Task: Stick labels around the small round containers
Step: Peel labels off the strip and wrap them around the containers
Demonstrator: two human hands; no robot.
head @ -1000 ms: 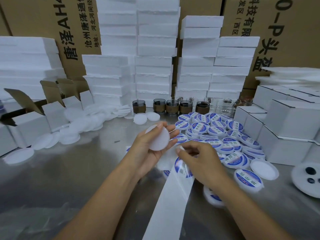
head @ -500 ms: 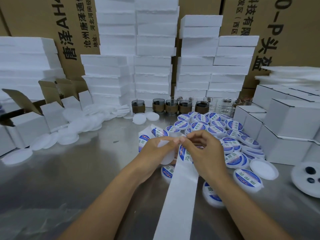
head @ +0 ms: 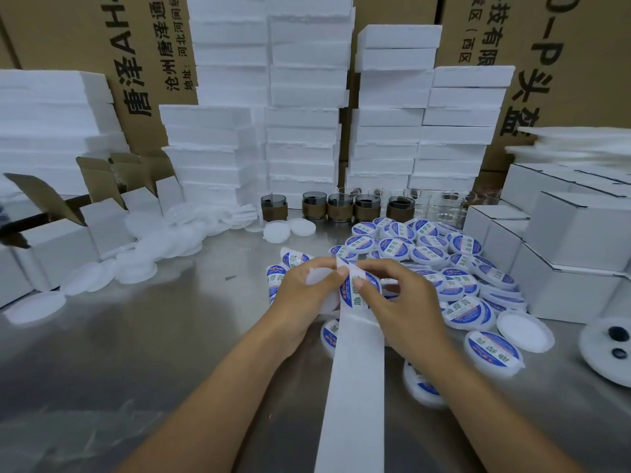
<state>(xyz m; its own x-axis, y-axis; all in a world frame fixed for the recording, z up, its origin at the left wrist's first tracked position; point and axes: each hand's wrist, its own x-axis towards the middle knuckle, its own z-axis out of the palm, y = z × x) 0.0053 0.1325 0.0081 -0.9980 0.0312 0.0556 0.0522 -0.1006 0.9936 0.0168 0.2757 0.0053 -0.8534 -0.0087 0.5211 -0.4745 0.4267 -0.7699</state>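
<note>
1. One plain white container (head: 316, 285) sits in the left hand (head: 300, 295) above the table's (head: 136, 353) middle, fingers curled round it, thumb tip at its right edge.
2. Right hand (head: 403, 302) pinches a blue-and-white label (head: 358, 288) between thumb and forefinger, against the container's side.
3. White backing strip (head: 348, 387) runs from the label down toward the viewer.
4. Labelled containers (head: 444, 264) lie heaped just right of the hands; one unlabelled lid (head: 524, 331) rests at the heap's near edge.
5. Blank lids (head: 136, 247) spread at the left, beside open white boxes (head: 68, 233).
6. Dark jars (head: 341, 206) line up behind, before foam stacks (head: 300, 114).
</note>
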